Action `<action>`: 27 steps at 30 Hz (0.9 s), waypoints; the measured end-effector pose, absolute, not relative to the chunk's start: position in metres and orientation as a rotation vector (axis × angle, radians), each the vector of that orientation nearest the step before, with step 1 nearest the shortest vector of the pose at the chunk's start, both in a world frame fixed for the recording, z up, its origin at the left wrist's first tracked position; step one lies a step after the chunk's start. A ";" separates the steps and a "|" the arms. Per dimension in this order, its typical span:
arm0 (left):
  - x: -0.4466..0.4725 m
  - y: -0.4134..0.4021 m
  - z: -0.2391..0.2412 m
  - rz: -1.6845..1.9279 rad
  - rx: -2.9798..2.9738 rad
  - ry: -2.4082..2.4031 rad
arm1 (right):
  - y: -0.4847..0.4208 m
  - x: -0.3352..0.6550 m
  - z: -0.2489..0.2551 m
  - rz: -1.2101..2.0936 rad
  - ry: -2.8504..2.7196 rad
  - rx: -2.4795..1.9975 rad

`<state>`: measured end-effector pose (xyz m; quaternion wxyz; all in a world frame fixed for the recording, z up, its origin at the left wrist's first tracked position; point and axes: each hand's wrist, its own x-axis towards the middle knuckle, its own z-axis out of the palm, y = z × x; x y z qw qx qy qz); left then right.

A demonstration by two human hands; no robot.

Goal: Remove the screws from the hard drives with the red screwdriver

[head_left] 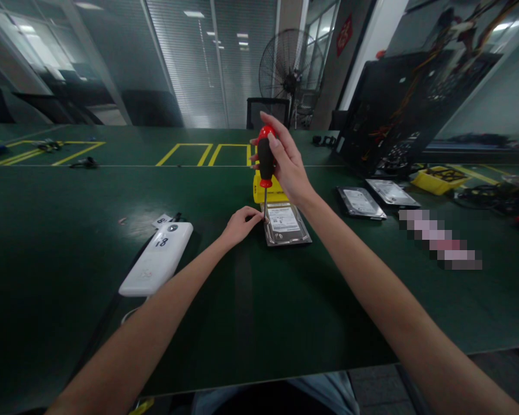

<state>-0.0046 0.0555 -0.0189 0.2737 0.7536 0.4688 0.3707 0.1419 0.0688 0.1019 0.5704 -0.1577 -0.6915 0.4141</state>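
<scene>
Right hand (290,167) wrapped round upright screwdriver with red-and-black handle (266,162), shaft at left edge of silver rectangular metal hard drive (285,222), flat on green worktop (294,323), in from near edge. Left hand (241,226): fingertips narrowed there; cannot tell what they grip. Yellow plastic box (279,194) behind drive, contents hidden. Toward worktop's right edge, small yellow open tray (435,185) holding dark, indistinct pieces.

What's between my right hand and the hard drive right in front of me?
In the head view, the red-and-black screwdriver: your right hand holds its handle, and the shaft runs down toward the left edge of the hard drive, beside your left fingertips.
</scene>
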 end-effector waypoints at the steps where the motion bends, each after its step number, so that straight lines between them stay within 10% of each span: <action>1: -0.005 0.056 -0.019 0.994 2.026 1.263 | 0.069 0.143 0.102 0.951 -1.624 -0.365; 27: -0.005 0.054 -0.019 0.996 2.019 1.279 | 0.075 0.147 0.101 0.801 -1.768 -0.320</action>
